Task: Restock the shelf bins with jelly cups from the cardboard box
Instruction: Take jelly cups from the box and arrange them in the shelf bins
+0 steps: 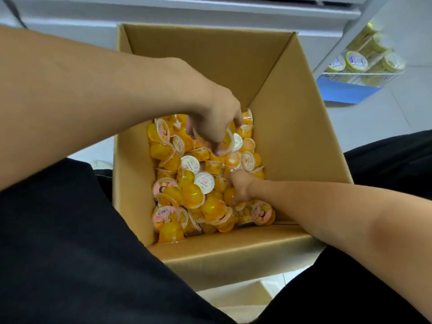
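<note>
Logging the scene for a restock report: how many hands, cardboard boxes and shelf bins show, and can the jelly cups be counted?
Hands: 2, left hand and right hand
Cardboard box: 1
Shelf bin: 1
Jelly cups: too heaped to count
Total counted: 4

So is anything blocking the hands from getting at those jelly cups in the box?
Nothing visible. The box is open, and both the left hand and right hand are already down among the cups.
</note>
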